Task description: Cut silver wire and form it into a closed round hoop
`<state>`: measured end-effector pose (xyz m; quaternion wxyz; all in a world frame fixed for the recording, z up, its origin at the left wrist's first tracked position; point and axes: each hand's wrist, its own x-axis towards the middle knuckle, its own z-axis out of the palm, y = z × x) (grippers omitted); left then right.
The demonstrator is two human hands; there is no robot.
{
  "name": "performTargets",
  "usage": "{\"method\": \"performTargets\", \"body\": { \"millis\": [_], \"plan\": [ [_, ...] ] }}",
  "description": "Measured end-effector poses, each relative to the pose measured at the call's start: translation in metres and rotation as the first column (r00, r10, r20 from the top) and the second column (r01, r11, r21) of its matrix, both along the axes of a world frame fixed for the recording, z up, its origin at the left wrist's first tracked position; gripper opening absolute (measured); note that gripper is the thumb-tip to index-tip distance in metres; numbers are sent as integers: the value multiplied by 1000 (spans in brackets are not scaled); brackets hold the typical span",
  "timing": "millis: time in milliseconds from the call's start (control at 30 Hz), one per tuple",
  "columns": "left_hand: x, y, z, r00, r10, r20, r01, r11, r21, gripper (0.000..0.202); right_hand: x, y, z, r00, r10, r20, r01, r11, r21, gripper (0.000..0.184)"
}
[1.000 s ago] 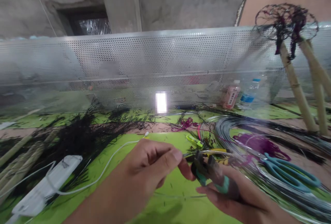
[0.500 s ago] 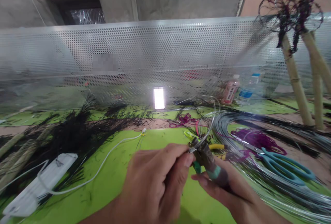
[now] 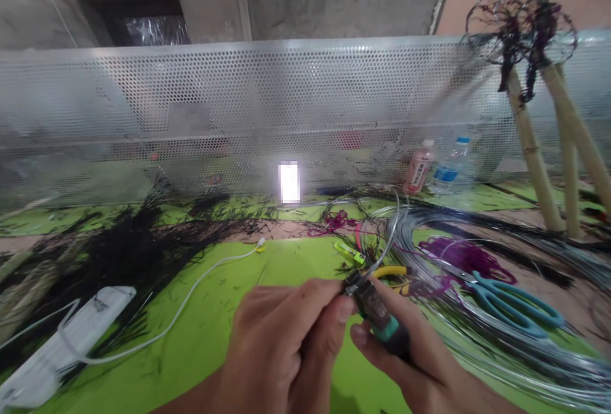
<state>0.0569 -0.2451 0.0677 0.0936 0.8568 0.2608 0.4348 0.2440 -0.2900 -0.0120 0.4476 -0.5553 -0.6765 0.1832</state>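
My right hand (image 3: 420, 356) is closed around teal-handled pliers (image 3: 377, 313), jaws pointing up and left. My left hand (image 3: 281, 344) pinches a thin metal wire (image 3: 389, 242) right at the plier jaws. The wire curves upward and back toward the big coil of grey wire (image 3: 477, 286) on the right. Both hands hover low over the green table mat (image 3: 229, 331).
Teal scissors (image 3: 506, 302) lie on the wire coil beside purple thread (image 3: 458, 255). A white power strip (image 3: 67, 344) with its cable sits at the left, black fibres (image 3: 124, 248) behind it. Bottles (image 3: 432, 169) stand by the perforated metal screen (image 3: 238, 114); bamboo poles (image 3: 529, 140) lean at right.
My left hand drew in to the plier jaws and now pinches the wire there. The wire end, lying flat before, stands bent upward. The pliers tilted more upright.
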Motion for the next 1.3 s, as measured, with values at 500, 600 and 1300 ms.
{"method": "performTargets", "body": {
  "millis": [500, 600, 1300],
  "plan": [
    [-6, 0, 6, 855, -189, 482, 504, 520, -690, 39, -18, 31, 23, 986, 162, 27, -164, 961, 221, 7],
    [-8, 1, 8, 827, -205, 523, 547, 508, -665, 39, -19, 34, 32, 979, 206, -13, -201, 965, 170, 13],
    [-9, 7, -1, 710, -303, 636, 684, 511, -520, 33, -20, 41, 28, 959, 284, 5, -272, 911, 309, 6]
  ]
}}
